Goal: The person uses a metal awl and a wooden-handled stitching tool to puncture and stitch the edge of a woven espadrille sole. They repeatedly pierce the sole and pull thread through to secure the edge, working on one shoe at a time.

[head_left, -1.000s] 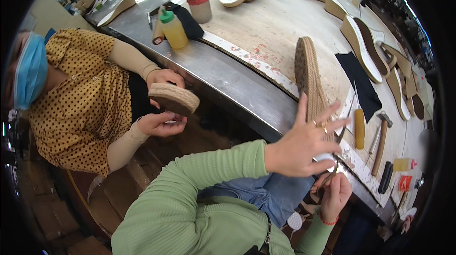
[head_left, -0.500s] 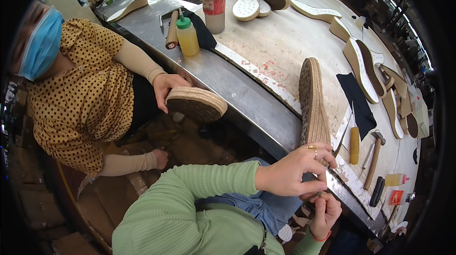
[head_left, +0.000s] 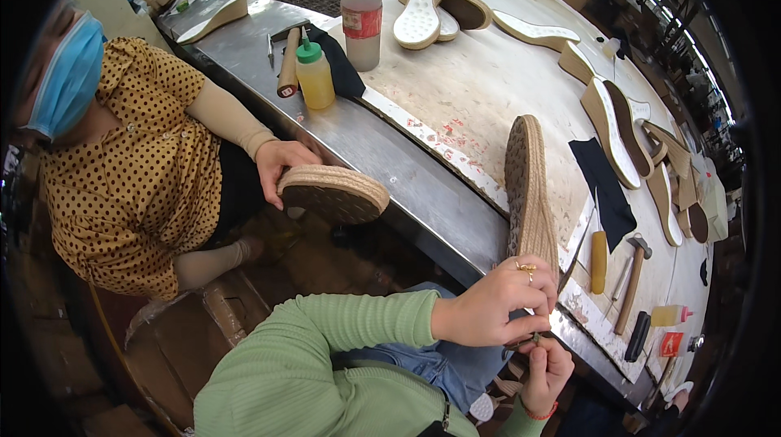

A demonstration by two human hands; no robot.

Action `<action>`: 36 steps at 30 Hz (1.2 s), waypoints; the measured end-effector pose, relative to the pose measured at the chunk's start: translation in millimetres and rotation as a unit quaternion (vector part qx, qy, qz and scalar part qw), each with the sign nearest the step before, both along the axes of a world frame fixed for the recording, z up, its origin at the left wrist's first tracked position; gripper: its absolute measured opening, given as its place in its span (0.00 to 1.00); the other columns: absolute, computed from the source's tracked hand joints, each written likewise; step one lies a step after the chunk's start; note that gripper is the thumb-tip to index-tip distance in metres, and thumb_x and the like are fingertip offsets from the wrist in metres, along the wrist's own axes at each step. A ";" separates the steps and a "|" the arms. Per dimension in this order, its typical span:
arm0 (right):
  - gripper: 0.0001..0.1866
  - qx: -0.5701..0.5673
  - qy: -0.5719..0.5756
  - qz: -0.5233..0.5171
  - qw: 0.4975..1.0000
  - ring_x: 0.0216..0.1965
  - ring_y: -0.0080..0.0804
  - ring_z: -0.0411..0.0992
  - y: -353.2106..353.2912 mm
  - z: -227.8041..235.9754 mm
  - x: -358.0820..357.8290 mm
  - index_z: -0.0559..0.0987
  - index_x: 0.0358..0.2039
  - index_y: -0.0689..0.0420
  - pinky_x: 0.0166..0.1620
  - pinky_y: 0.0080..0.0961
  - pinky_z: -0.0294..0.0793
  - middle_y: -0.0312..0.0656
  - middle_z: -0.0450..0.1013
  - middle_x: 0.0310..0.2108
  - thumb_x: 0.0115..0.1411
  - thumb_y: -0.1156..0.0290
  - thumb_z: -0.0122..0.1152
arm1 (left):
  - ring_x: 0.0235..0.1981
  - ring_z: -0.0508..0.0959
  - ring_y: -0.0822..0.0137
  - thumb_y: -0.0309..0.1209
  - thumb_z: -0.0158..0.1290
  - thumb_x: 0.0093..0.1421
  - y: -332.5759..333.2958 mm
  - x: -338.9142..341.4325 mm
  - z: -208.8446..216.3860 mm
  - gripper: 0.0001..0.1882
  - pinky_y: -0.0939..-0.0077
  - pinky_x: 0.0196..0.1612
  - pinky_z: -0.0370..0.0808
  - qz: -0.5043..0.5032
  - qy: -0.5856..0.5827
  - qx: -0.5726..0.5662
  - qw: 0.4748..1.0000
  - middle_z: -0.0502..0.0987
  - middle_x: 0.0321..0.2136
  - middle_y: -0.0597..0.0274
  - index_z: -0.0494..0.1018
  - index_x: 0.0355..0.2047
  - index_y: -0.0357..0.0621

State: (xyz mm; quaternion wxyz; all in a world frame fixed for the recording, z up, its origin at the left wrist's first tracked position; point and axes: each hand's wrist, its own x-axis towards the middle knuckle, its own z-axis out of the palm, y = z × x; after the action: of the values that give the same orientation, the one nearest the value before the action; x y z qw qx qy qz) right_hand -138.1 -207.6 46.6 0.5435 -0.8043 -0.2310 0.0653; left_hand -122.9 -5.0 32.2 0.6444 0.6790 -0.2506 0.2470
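Note:
My left hand [head_left: 494, 304], with a gold ring, has thumb and fingers brought together in a pinch. Just below it, my right hand [head_left: 547, 376] is closed too, its thumb against the fingers. Where the fingertips meet there is a small dark, greenish bit [head_left: 534, 342], too small to name. A rope-edged wedge shoe sole [head_left: 533, 193] with a patterned brown bottom rests on its side at the table edge. Its near end is behind my left hand; I cannot tell whether the hand touches it.
A masked co-worker at left holds another rope-edged sole [head_left: 333, 195]. On the table [head_left: 455, 87] are a clear squeeze bottle [head_left: 362, 22], a green-capped yellow bottle [head_left: 315, 79], a hammer [head_left: 630, 286], a yellow-handled awl [head_left: 599, 262], black cloth [head_left: 604, 185] and several wedge soles [head_left: 610, 132].
My hands stay pinched together, with the fingertips slightly shifted. The co-worker's lower hand has drawn back to the left and is blurred. The whole view has shifted a little.

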 end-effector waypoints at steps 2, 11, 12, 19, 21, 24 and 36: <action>0.14 -0.010 0.015 -0.002 1.000 0.20 0.17 0.67 1.2 0.2 1.0 0.77 0.30 0.67 0.24 0.15 0.63 0.41 0.77 0.23 0.63 0.67 0.55 | 0.43 0.72 0.56 0.29 0.60 0.53 0.8 0.9 -3.1 0.07 0.64 0.48 0.67 0.015 -0.004 0.003 1.000 0.74 0.31 0.65 0.73 0.23 0.42; 0.14 0.017 0.037 -0.013 0.999 0.26 0.23 0.72 11.9 -4.1 10.6 0.77 0.29 0.68 0.32 0.19 0.70 0.44 0.77 0.24 0.64 0.69 0.54 | 0.37 0.72 0.58 0.28 0.59 0.53 2.0 7.6 -10.4 0.07 0.66 0.43 0.68 0.064 0.001 -0.009 0.998 0.74 0.30 0.62 0.73 0.23 0.41; 0.14 0.027 0.038 -0.020 0.999 0.27 0.23 0.72 12.4 -2.3 12.3 0.77 0.29 0.69 0.33 0.19 0.70 0.43 0.77 0.25 0.64 0.69 0.54 | 0.36 0.72 0.58 0.28 0.59 0.53 1.0 10.9 -8.8 0.07 0.67 0.43 0.68 0.070 -0.008 -0.008 0.997 0.74 0.30 0.62 0.72 0.23 0.41; 0.14 0.069 0.071 -0.055 0.994 0.28 0.23 0.72 12.5 -5.6 13.0 0.78 0.28 0.69 0.36 0.19 0.71 0.41 0.77 0.25 0.63 0.69 0.54 | 0.34 0.73 0.57 0.28 0.58 0.54 -3.8 17.8 -3.2 0.06 0.68 0.41 0.68 0.080 0.000 -0.019 0.997 0.75 0.29 0.60 0.73 0.23 0.41; 0.14 0.075 0.080 -0.058 0.992 0.27 0.22 0.71 13.3 -8.9 13.4 0.78 0.28 0.69 0.36 0.18 0.70 0.41 0.77 0.25 0.63 0.69 0.54 | 0.34 0.73 0.58 0.27 0.57 0.54 -4.0 17.4 -5.6 0.06 0.68 0.40 0.68 0.076 0.009 -0.019 0.997 0.75 0.29 0.60 0.73 0.23 0.41; 0.14 0.094 0.087 -0.072 0.989 0.27 0.22 0.71 13.6 -13.7 9.1 0.78 0.28 0.69 0.35 0.18 0.69 0.41 0.77 0.25 0.63 0.69 0.54 | 0.34 0.74 0.58 0.27 0.57 0.55 -1.6 18.7 -7.2 0.06 0.68 0.40 0.69 0.071 0.021 -0.016 0.997 0.75 0.30 0.59 0.73 0.24 0.41; 0.12 0.183 0.126 -0.027 0.975 0.35 0.39 0.77 4.1 -23.8 11.8 0.72 0.31 0.68 0.42 0.32 0.77 0.56 0.76 0.33 0.67 0.72 0.46 | 0.27 0.75 0.66 0.25 0.54 0.59 7.7 2.1 -15.5 0.07 0.76 0.33 0.71 0.089 0.129 -0.011 0.988 0.75 0.25 0.58 0.72 0.25 0.36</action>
State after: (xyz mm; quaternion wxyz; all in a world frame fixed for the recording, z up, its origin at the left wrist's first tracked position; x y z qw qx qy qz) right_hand -126.2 -203.5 22.8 0.7081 -0.6821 -0.1469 0.1080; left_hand -120.8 2.7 16.6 0.6538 0.7179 -0.1013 0.2167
